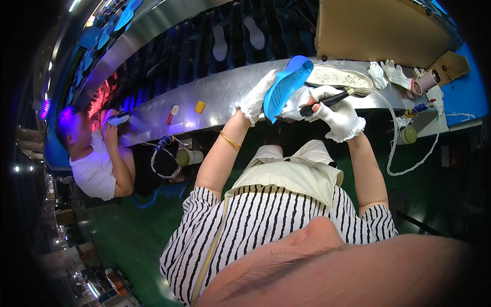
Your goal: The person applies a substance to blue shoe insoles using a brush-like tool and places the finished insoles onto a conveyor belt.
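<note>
A blue shoe sole (pixel 284 86) is tilted up in front of me, its inside facing right. My left hand (pixel 260 97), in a white knit glove, is closed on its left side. My right hand (pixel 337 112), in a white glove with bare fingertips, is closed round a black pen-shaped applicator (pixel 327 100) with a clear hose (pixel 389 111) running off its rear. The applicator points left toward the sole; its tip lies by a pale, crumpled-looking patch, and I cannot tell whether it touches the sole. Behind my right hand a white sole (pixel 340 75) lies on the metal bench (pixel 215 92).
Beyond the bench, a dark conveyor (pixel 184 56) carries several soles. A cardboard sheet (pixel 383 30) stands at the back right. White gloves (pixel 396 74) and a pinkish cylinder (pixel 428 81) lie at right. A yellow block (pixel 200 106) sits left. A co-worker (pixel 97 153) sits farther left.
</note>
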`<action>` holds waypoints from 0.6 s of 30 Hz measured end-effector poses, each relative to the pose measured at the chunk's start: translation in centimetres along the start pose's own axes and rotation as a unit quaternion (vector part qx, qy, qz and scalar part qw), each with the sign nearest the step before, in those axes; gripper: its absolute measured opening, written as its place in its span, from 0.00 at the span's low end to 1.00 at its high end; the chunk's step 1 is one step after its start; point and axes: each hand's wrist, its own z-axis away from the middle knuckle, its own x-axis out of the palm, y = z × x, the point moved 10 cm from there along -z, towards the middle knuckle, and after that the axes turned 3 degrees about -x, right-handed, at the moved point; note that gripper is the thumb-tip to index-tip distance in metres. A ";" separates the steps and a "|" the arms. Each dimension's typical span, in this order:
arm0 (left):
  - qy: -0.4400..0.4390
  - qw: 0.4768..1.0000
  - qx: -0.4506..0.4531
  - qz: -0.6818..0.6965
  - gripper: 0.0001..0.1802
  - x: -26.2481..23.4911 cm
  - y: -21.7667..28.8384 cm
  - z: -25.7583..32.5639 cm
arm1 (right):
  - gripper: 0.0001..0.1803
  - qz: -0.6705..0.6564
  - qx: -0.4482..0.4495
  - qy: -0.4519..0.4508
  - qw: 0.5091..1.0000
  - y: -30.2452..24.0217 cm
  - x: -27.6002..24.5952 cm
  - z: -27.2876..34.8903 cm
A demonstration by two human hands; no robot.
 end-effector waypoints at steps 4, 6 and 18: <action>-0.008 1.000 0.009 -0.020 0.30 1.4 0.4 0.1 | 0.11 0.038 -0.018 -0.014 0.999 -0.9 0.8 -0.2; 0.011 0.999 -0.017 0.027 0.30 2.2 0.4 0.2 | 0.09 0.058 -0.005 -0.021 0.998 -0.7 1.0 -0.4; -0.171 0.970 0.167 0.030 0.42 10.4 13.0 3.4 | 0.12 -0.155 -0.190 0.247 0.937 -3.0 -9.0 3.3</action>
